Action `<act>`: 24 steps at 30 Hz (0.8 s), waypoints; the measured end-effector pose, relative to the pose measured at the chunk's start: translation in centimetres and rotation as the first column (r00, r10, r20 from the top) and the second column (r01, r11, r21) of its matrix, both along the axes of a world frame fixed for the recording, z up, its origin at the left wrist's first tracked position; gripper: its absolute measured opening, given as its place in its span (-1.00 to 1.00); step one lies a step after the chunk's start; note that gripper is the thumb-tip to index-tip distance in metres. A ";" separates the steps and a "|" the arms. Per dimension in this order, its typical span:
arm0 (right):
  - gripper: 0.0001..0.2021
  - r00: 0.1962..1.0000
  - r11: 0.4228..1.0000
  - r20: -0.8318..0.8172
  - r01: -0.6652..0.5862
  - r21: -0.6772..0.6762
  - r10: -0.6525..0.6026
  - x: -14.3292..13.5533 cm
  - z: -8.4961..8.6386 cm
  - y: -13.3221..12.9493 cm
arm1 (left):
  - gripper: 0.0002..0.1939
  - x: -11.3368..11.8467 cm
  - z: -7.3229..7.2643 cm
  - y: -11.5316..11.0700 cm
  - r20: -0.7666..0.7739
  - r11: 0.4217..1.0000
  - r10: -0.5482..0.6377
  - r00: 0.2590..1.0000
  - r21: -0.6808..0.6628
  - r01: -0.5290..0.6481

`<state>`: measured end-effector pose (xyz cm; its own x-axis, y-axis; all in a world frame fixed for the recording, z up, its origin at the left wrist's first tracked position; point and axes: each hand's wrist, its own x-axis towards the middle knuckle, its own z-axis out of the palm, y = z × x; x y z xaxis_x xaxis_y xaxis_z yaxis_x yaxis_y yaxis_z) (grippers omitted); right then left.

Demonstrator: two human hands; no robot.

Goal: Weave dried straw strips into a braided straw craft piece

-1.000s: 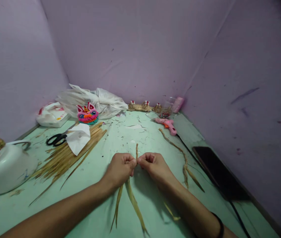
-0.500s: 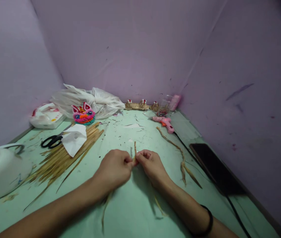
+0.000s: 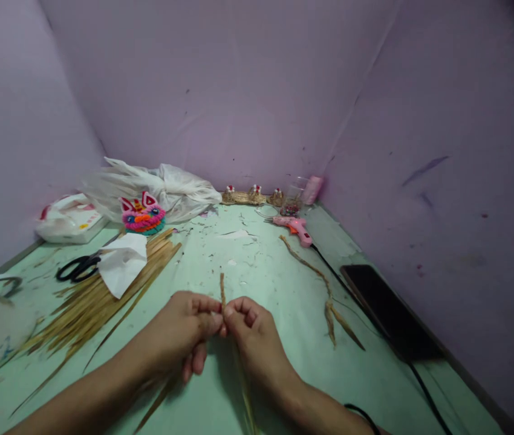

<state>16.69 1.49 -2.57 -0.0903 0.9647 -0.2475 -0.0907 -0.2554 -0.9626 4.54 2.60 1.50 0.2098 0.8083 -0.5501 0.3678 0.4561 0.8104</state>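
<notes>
A short braided cord of dried straw (image 3: 222,289) stands up between my hands, its loose strands hanging down toward me. My left hand (image 3: 188,329) is closed, thumb and forefinger pinching the cord from the left. From the other side my right hand (image 3: 254,338) pinches the same cord, fingertips almost touching the left ones. One loose strand (image 3: 245,393) trails below my right hand, another (image 3: 159,402) under my left wrist. Left of my hands lies a bundle of dried straw strips (image 3: 84,314), partly under a white paper piece (image 3: 123,266).
Black-handled scissors (image 3: 78,269) lie beside the bundle. A pink glue gun (image 3: 296,228), a knotted straw cord (image 3: 306,263) and a dark phone (image 3: 388,311) are on the right. Behind are a crocheted pouch (image 3: 143,216), a white plastic bag (image 3: 179,190) and a straw piece with small ornaments (image 3: 243,197).
Both hands have moved slightly left and nearer to me with the cord. My left hand has turned, its lower fingers loosening. The whole view has shifted a little.
</notes>
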 end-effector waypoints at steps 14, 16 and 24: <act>-0.86 0.991 0.997 0.114 -0.076 0.022 0.073 0.0 -0.5 0.4 | -0.80 -0.4 -2.1 0.5 -0.133 0.992 -0.040 0.990 0.112 0.055; -0.86 0.988 0.996 0.146 -0.058 0.066 0.048 0.0 -0.7 0.4 | -0.82 -0.5 -2.3 0.7 -0.146 0.967 -0.057 0.988 0.238 0.091; -0.88 0.915 0.980 0.393 -0.152 0.125 0.092 2.4 -0.3 2.2 | -0.81 0.3 -3.0 1.2 -0.152 0.902 -0.008 0.988 0.427 0.073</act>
